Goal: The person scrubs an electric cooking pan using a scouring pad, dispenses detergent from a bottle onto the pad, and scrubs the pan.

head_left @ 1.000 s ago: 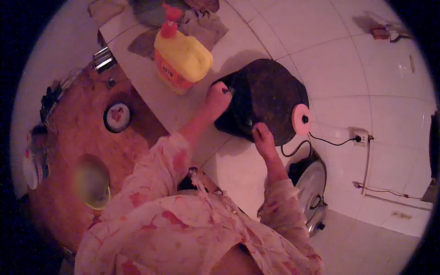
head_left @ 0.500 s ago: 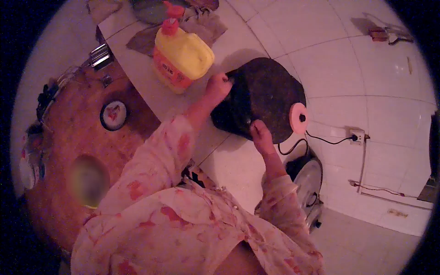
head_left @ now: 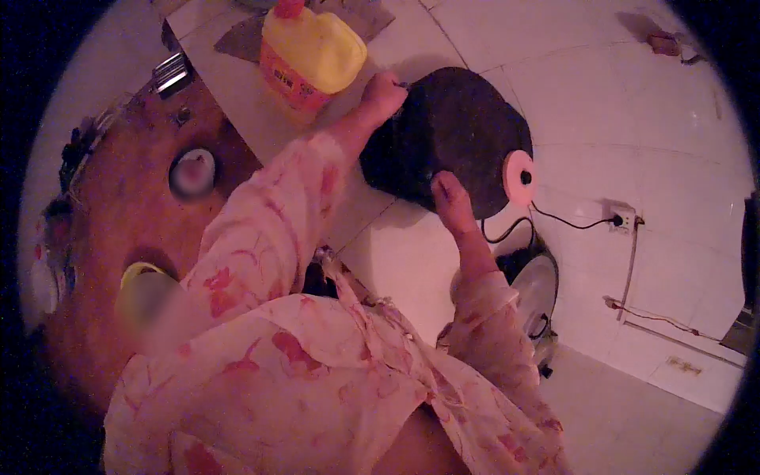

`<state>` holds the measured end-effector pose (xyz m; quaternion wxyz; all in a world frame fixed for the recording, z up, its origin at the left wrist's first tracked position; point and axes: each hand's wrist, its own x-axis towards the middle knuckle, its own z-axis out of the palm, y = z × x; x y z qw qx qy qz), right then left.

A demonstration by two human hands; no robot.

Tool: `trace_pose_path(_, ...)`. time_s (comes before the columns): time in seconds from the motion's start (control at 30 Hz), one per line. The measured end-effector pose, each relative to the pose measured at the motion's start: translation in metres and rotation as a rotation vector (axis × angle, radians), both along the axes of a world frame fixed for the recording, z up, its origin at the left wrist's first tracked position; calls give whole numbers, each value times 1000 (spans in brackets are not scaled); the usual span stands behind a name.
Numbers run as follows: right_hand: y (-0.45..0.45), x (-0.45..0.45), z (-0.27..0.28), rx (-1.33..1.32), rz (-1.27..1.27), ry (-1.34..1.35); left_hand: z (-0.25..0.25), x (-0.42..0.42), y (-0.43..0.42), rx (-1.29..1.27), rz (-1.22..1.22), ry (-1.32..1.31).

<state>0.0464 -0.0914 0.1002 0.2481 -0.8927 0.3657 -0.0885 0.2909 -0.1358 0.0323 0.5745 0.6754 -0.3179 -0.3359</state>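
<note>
A large black rounded object (head_left: 475, 134) stands on the pale tiled surface in front of me; its exact kind is hard to make out in the dim light. A pink disc (head_left: 519, 178) with a dark centre sits at its right edge. My left hand (head_left: 384, 93) is closed on its far left edge. Nearer to me, my right hand (head_left: 453, 196) grips the front edge, the thumb lying on top. Beside my left hand is a yellow jug (head_left: 313, 55) with a red cap and red label.
A black cord (head_left: 574, 226) runs from near the disc to a wall socket (head_left: 623, 219). Below it on the right stands a round metal lidded pot (head_left: 534, 297). On the left, a brown round table (head_left: 103, 237) holds a small round dish (head_left: 192, 172) and a yellow-rimmed container (head_left: 131, 277).
The view has tilted, so the black object, jug and hands appear higher. Both hands keep their hold on the black object's edge.
</note>
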Motion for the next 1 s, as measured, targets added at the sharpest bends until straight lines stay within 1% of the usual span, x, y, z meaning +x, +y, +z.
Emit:
trace_pose_path(0.07, -1, 1, -2, 36, -27, 22, 8, -22, 41, -100, 186, -104)
trace_pose_path(0.13, -3, 2, -4, 1, 16, -55, 31, -45, 87, -1, 115, -18)
trace_pose_path(0.2, -5, 1, -6, -19, 11, -31, 19, -83, 106, 37, 180, 53)
trace_pose_path(0.23, -6, 1, -9, -33, 19, -3, 12, -89, 105, 37, 169, 49)
trace_pose_path(0.3, -7, -2, -15, -47, 10, -38, 3, -97, 102, -136, 312, -8)
trace_pose_path(0.33, -7, -4, -17, -58, 13, -67, 2, -88, 95, -135, 301, -10)
trace_pose_path(0.4, -8, -3, -20, -56, 5, -106, 0, -54, 68, -39, 268, -14)
trace_pose_path(0.43, -5, -3, -20, -55, 4, -142, -3, -49, 63, -42, 247, -23)
trace_pose_path(0.5, 3, 0, -18, -72, -14, -162, -4, -44, 58, -70, 263, -144)
trace_pose_path(0.57, 7, 6, -23, -95, -33, -199, 9, -57, 89, -93, 219, -148)
trace_pose_path(0.63, 12, 7, -30, -199, -49, -179, 15, -80, 121, -104, 153, -154)
trace_pose_path(0.67, 12, 6, -29, -209, -82, -197, 12, -95, 129, -113, 66, -156)
trace_pose_path(0.7, 18, 7, -21, -149, -82, -146, 7, -107, 138, -110, -27, -159)
trace_pose_path(0.73, 23, 6, -19, -91, -77, -98, -2, -116, 141, -114, -61, -178)
trace_pose_path(0.77, 22, 6, -20, -97, -109, -118, -9, -121, 135, -218, -55, -194)
trace_pose_path(0.8, 28, 2, -27, -42, -154, -262, -13, -125, 138, -319, -49, -207)
trace_pose_path(0.83, 35, -1, -32, 11, -195, -407, -2, -121, 144, -323, -78, -222)
trace_pose_path(0.87, 47, -7, -37, 8, -218, -426, 8, -115, 149, -249, -74, -47)
trace_pose_path(0.9, 63, -15, -38, 69, -280, -409, 17, -109, 148, -162, -65, 123)
trace_pose_path(0.93, 85, -20, -42, 130, -337, -391, 16, -105, 153, -154, -85, 104)
trace_pose_path(1.0, 123, -25, -60, 467, -439, -624, 16, -96, 158, -107, -117, 319)
